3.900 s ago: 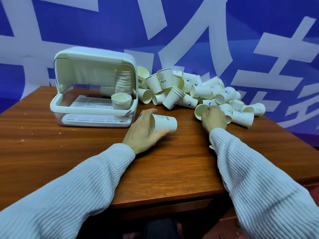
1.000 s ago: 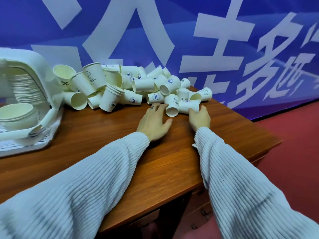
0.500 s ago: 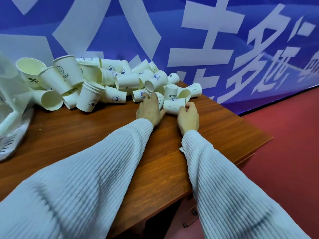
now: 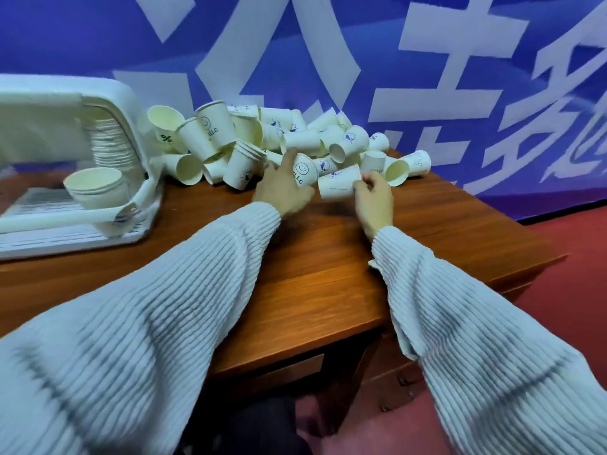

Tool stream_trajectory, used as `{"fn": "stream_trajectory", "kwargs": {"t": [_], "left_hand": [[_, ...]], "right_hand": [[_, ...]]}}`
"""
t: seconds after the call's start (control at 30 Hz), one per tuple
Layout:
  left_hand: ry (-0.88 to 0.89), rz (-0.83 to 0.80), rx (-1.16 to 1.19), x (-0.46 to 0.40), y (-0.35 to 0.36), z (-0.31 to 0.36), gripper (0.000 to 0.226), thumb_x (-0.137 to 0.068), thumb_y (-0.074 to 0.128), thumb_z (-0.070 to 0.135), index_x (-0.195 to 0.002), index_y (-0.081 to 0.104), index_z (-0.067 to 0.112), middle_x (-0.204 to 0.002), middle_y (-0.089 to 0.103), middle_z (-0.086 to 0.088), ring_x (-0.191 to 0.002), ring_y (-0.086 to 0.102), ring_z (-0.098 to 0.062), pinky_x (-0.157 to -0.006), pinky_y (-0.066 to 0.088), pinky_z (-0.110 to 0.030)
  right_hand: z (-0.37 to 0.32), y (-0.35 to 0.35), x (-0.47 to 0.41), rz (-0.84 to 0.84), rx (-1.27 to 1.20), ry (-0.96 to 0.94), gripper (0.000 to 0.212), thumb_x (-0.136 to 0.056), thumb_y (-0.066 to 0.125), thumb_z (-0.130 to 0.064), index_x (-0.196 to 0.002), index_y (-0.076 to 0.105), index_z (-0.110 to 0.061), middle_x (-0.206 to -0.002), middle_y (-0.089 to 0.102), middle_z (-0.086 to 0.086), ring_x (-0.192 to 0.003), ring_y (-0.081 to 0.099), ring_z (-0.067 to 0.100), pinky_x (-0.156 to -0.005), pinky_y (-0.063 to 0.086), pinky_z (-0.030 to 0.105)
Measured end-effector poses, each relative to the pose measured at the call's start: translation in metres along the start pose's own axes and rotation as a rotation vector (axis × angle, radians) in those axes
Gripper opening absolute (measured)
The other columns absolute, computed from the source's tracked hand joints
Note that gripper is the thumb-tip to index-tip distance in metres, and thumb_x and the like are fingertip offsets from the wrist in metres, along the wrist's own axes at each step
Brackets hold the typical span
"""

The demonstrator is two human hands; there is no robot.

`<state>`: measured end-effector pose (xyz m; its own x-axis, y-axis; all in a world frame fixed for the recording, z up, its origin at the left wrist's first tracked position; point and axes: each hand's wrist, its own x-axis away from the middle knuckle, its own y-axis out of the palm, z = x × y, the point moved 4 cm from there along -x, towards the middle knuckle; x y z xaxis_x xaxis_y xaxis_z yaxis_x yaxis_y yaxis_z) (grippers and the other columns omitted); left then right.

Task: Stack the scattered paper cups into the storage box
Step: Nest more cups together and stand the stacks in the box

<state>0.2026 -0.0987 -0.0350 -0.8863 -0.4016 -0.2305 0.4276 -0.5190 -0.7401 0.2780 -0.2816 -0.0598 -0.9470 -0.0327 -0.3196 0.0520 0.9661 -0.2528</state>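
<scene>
Head view: both hands working at the near edge of the heap of scattered white paper cups [image 4: 295, 139] on the brown wooden counter [image 4: 328, 274]. Left hand [image 4: 282, 188], grip curled round a white paper cup printed with a smiley and "HELLO" [image 4: 303, 172], tilted with base toward the other hand. Right hand [image 4: 374, 198], grip pinching a plain-sided white paper cup lying on its side [image 4: 338, 187], fingertips at the end nearest it. The two cups lying end to end and just touching, probably lined up so one slides into the other; which end is the mouth can't be told at this sharpness. White plastic storage box with raised lid [image 4: 131, 103] open at far left of the counter, front facing the person. Inside it: tall nested column of cups [image 4: 111, 149] against the right wall, short nested stack of cups [image 4: 95, 188] standing mouth-up near the front. Most of the heap not yet boxed. Nesting first means fewer trips to the box.
</scene>
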Motion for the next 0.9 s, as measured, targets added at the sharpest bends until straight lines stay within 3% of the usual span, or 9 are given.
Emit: {"fn": "stream_trajectory", "kwargs": {"t": [0.13, 0.27, 0.43, 0.53, 0.6, 0.73, 0.9], "left_hand": [[0.005, 0.094, 0.024, 0.025, -0.065, -0.021, 0.090, -0.084, 0.063, 0.043, -0.161, 0.020, 0.028, -0.153, 0.043, -0.017, -0.142, 0.041, -0.036, -0.114, 0.036, -0.042], [0.044, 0.220, 0.036, 0.055, -0.131, -0.043, 0.093, -0.081, 0.059, 0.045, -0.163, 0.022, 0.022, -0.156, 0.046, -0.010, -0.143, 0.043, -0.030, -0.116, 0.036, -0.041], [0.038, 0.440, 0.075, 0.090, -0.200, -0.089, 0.083, -0.092, 0.061, 0.050, -0.162, 0.023, 0.028, -0.155, 0.048, -0.005, -0.140, 0.047, -0.027, -0.114, 0.036, -0.037], [-0.034, 0.582, 0.103, 0.110, -0.238, -0.121, 0.083, -0.093, 0.058, 0.059, -0.162, 0.019, 0.034, -0.145, 0.056, -0.010, -0.131, 0.053, -0.032, -0.109, 0.042, -0.043], [-0.105, 0.639, 0.129, 0.121, -0.258, -0.144, 0.088, -0.088, 0.056, 0.062, -0.161, 0.013, 0.038, -0.139, 0.059, -0.014, -0.125, 0.055, -0.036, -0.107, 0.044, -0.048], [-0.142, 0.670, 0.152, 0.136, -0.282, -0.176, 0.097, -0.087, 0.064, 0.049, -0.161, 0.003, 0.037, -0.131, 0.058, -0.006, -0.116, 0.060, -0.030, -0.104, 0.047, -0.053], [-0.123, 0.697, 0.193, 0.140, -0.290, -0.200, 0.099, -0.077, 0.069, 0.047, -0.157, 0.012, 0.038, -0.152, 0.045, -0.002, -0.132, 0.052, -0.029, -0.108, 0.044, -0.057]], "right_hand": [[-0.049, 0.037, 0.017, -0.072, -0.081, -0.097, 0.012, -0.097, 0.054, -0.012, -0.100, 0.066, -0.010, -0.083, 0.059, -0.007, -0.072, 0.051, 0.000, -0.068, 0.042, 0.019], [-0.100, 0.079, 0.043, -0.143, -0.130, -0.188, 0.010, -0.095, 0.055, -0.011, -0.090, 0.062, -0.016, -0.077, 0.056, -0.011, -0.068, 0.049, 0.001, -0.063, 0.039, 0.016], [-0.152, 0.135, 0.080, -0.287, -0.154, -0.301, 0.011, -0.094, 0.057, -0.018, -0.093, 0.068, -0.016, -0.090, 0.068, -0.002, -0.082, 0.060, 0.009, -0.076, 0.050, 0.029], [-0.180, 0.168, 0.099, -0.343, -0.154, -0.405, 0.010, -0.096, 0.063, -0.022, -0.094, 0.072, -0.019, -0.090, 0.070, -0.013, -0.087, 0.063, -0.002, -0.084, 0.053, 0.025], [-0.197, 0.190, 0.111, -0.383, -0.135, -0.486, 0.010, -0.095, 0.065, -0.025, -0.095, 0.074, -0.020, -0.089, 0.072, -0.013, -0.089, 0.066, 0.005, -0.087, 0.055, 0.032], [-0.223, 0.229, 0.129, -0.468, 0.029, -0.663, 0.014, -0.096, 0.063, -0.028, -0.102, 0.076, -0.028, -0.099, 0.075, -0.011, -0.096, 0.067, 0.013, -0.088, 0.054, 0.036], [-0.231, 0.269, 0.137, -0.635, 0.439, -0.799, 0.029, -0.099, 0.056, -0.030, -0.121, 0.074, -0.031, -0.122, 0.075, -0.002, -0.113, 0.068, 0.028, -0.097, 0.054, 0.044]]}}
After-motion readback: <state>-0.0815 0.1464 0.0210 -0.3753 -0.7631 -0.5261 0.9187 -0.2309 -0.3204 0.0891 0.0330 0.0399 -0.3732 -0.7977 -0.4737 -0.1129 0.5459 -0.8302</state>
